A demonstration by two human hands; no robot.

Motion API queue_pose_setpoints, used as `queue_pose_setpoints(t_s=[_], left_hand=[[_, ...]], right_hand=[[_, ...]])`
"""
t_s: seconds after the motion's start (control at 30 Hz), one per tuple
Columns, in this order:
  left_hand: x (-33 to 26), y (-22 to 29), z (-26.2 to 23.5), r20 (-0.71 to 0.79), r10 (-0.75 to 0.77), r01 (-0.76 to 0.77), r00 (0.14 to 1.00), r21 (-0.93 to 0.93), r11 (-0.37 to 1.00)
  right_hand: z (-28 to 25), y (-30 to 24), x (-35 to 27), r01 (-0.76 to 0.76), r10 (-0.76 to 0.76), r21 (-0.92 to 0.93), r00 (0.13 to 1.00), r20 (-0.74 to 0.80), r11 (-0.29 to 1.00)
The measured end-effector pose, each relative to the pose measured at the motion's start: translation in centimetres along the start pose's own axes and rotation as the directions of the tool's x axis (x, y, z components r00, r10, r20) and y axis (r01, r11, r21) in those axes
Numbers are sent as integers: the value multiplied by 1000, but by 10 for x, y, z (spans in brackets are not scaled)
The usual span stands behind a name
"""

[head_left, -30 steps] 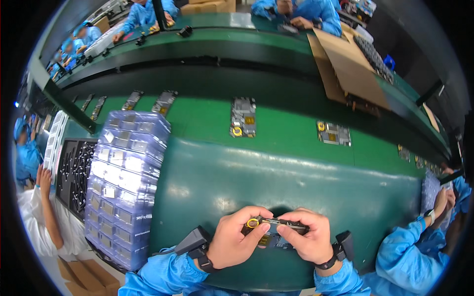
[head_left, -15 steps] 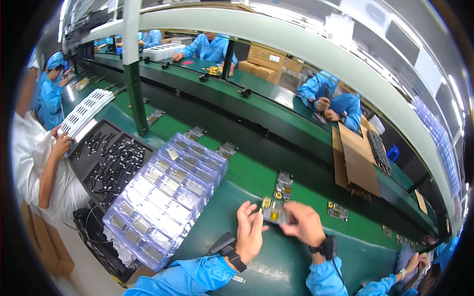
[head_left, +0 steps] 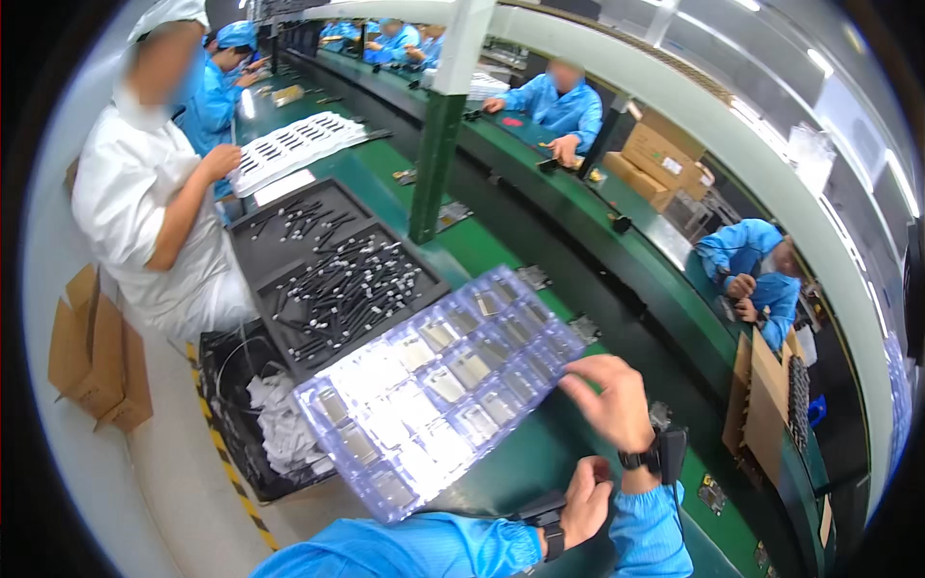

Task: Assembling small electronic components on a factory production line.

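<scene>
My right hand (head_left: 612, 400), with a black watch on its wrist, is spread open over the green bench (head_left: 540, 453). Its fingertips are at the right corner of a stack of clear plastic blister trays (head_left: 434, 385) that hold small metal parts in pockets. My left hand (head_left: 588, 496) sits lower, close to my body, with the fingers curled; whether anything is inside it is hidden. Both sleeves are blue.
Left of the stack lie black trays (head_left: 337, 279) full of small dark parts. A person in white (head_left: 145, 193) works beside them. A dark bin of white scraps (head_left: 275, 419) and a cardboard box (head_left: 96, 347) stand on the floor. A green post (head_left: 436, 154) rises behind. Small boards (head_left: 583, 328) lie on the belt.
The view has swung left. My hands have come apart from the small part they held together; the right hand has opened and moved to the tray stack's corner.
</scene>
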State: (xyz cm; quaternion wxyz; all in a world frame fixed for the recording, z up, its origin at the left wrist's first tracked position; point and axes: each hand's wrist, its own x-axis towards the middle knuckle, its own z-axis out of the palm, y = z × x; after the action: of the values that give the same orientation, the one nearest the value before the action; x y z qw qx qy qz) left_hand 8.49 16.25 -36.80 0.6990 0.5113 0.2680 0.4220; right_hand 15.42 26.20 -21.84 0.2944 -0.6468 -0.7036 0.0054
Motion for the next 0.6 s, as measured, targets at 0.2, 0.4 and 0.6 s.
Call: queue_pose_setpoints(t_s=[0.2,0.4,0.6], left_hand=[[52,-169,-19,-51,-106,59,993,-564,823],[15,-15,21,-190,-201,159,961,-217,963],[13,-17,28,-166,-217,175,962,-233,956]], right_hand=[[57,-166,15,434,-499,248,785,366,866],[64,-157,-7,352,-428,249,799,422,902],[67,-162,-9,310,-340,139,847,408,940]])
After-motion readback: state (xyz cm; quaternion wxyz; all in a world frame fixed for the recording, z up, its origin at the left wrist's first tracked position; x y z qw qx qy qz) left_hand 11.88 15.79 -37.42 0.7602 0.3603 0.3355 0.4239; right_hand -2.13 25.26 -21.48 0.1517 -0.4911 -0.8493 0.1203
